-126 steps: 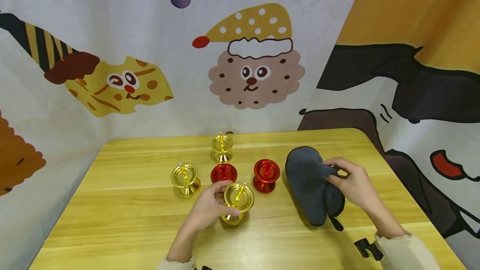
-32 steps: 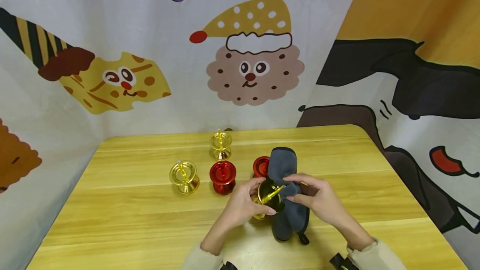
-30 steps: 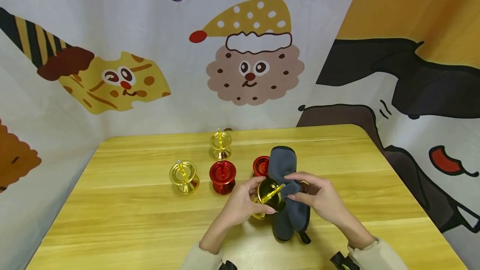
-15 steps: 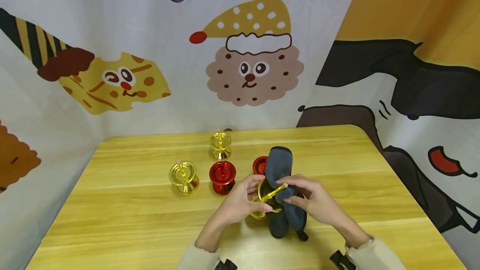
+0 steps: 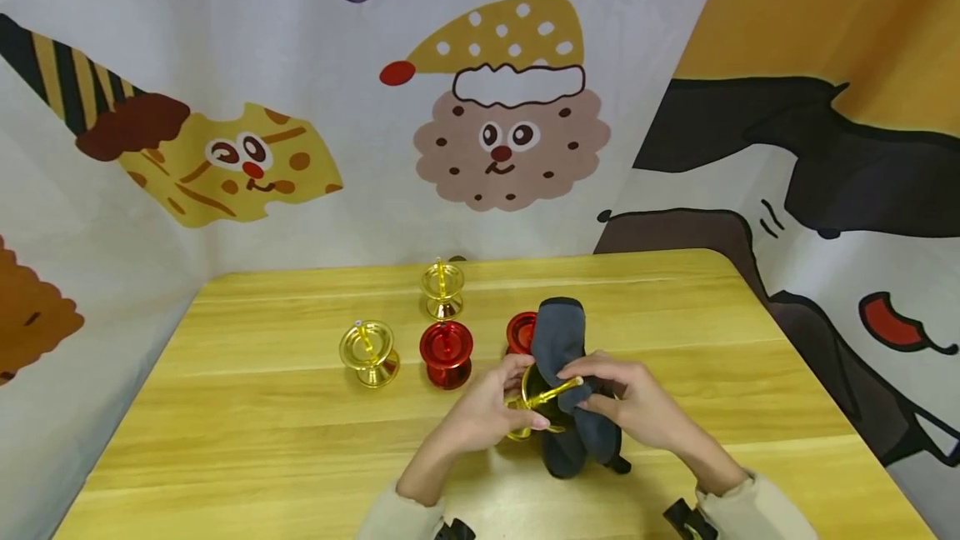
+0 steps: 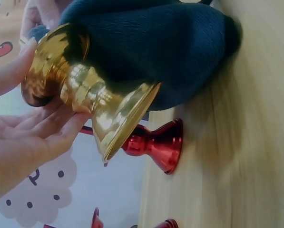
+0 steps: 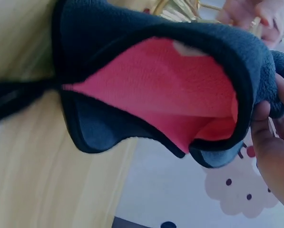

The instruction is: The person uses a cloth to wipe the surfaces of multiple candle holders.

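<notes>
My left hand [image 5: 483, 411] grips a shiny gold candle holder [image 6: 115, 111] by its bowl, tilted over to the right and raised off the table. A thin yellow stick [image 5: 557, 392] juts out of its dish. My right hand [image 5: 637, 398] pinches a dark grey cloth [image 5: 558, 332] between thumb and fingers, right at the holder's dish. Black edging runs round the cloth, and the right wrist view shows its pink inner side [image 7: 165, 85] and a black loop [image 7: 23, 95]. Cloth and fingers hide part of the dish.
Two gold candle holders [image 5: 369, 352] stand upright at the left and back of the wooden table [image 5: 247, 440]. A red one [image 5: 446, 354] is in the middle; another red one [image 5: 521, 332] is partly hidden behind the cloth. A patterned curtain [image 5: 300, 48] hangs behind.
Over these seconds my left hand has raised and tilted the gold candle holder, moving it right. My right hand has brought the cloth left against it; lately the cloth shifts slightly at the dish.
</notes>
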`<state>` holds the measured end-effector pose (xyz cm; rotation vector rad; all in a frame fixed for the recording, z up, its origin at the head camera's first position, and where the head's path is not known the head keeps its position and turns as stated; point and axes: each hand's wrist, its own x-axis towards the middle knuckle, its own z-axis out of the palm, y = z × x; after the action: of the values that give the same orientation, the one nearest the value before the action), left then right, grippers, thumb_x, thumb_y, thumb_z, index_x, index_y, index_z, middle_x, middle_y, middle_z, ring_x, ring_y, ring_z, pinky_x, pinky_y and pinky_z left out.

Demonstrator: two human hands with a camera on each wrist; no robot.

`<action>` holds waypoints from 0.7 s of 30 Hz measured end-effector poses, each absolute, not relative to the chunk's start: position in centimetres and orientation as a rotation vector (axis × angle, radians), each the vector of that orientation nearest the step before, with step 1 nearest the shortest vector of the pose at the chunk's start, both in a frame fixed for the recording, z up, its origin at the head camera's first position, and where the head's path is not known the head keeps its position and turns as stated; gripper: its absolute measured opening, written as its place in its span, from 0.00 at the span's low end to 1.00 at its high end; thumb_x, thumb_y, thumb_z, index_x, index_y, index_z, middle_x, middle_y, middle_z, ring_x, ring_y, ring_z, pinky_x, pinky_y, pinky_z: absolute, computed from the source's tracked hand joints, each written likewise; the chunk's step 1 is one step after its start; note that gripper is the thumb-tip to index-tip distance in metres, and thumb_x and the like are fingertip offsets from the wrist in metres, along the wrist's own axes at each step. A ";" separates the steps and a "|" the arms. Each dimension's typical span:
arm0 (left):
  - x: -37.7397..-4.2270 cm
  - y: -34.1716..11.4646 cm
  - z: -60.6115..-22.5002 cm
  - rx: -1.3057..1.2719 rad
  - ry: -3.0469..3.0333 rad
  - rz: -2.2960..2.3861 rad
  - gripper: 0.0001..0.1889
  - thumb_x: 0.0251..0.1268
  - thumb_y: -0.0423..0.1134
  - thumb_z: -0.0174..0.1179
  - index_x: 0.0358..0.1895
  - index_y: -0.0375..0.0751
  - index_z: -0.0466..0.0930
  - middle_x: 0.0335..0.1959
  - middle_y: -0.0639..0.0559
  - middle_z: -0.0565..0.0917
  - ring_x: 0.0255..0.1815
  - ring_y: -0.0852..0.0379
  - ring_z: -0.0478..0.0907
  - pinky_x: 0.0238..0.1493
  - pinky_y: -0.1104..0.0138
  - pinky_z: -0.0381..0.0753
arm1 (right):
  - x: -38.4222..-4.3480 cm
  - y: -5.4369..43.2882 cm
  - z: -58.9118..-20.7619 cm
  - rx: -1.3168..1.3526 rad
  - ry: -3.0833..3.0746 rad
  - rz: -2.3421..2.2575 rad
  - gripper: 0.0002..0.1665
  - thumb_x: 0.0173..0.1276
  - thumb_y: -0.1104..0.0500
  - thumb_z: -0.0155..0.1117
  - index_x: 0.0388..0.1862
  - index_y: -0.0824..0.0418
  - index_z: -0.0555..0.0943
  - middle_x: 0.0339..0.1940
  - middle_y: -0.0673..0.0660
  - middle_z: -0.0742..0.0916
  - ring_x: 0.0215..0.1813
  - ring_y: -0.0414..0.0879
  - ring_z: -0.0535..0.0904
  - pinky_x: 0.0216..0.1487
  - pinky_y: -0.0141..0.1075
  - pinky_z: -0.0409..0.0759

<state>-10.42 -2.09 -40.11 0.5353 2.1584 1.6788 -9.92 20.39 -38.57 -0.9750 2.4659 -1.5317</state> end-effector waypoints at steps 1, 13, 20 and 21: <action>-10.4 -2.1 -40.2 0.524 2.165 1.693 0.34 0.45 0.34 0.71 0.59 0.35 0.66 0.56 0.44 0.73 0.56 0.48 0.72 0.55 0.61 0.71 | -9.9 20.5 -38.4 -0.972 2.475 -1.551 0.22 0.56 0.76 0.60 0.49 0.63 0.79 0.45 0.57 0.81 0.47 0.41 0.76 0.41 0.34 0.79; -10.5 -2.3 -41.3 0.418 2.165 1.965 0.39 0.41 0.33 0.73 0.61 0.28 0.65 0.47 0.43 0.78 0.48 0.49 0.75 0.50 0.63 0.76 | -10.0 19.8 -38.8 -0.930 2.656 -1.804 0.23 0.49 0.80 0.64 0.45 0.66 0.74 0.45 0.63 0.80 0.47 0.38 0.77 0.41 0.27 0.78; -10.6 -2.4 -41.5 0.415 2.131 2.034 0.37 0.41 0.33 0.73 0.60 0.29 0.68 0.47 0.41 0.79 0.47 0.50 0.77 0.47 0.65 0.77 | -9.0 18.7 -40.2 -1.021 2.769 -1.538 0.23 0.53 0.72 0.66 0.50 0.62 0.78 0.57 0.61 0.76 0.45 0.41 0.76 0.36 0.32 0.78; -10.6 -2.5 -41.5 0.411 2.126 2.042 0.37 0.42 0.33 0.73 0.60 0.28 0.67 0.47 0.40 0.79 0.47 0.49 0.77 0.48 0.64 0.77 | -8.9 18.8 -40.3 -1.016 2.790 -1.497 0.24 0.54 0.70 0.67 0.52 0.61 0.78 0.58 0.60 0.75 0.45 0.41 0.75 0.36 0.33 0.77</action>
<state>-10.56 -2.46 -41.50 0.4107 2.1260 2.0416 -8.90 18.75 -40.27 -1.0156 2.7896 -1.4971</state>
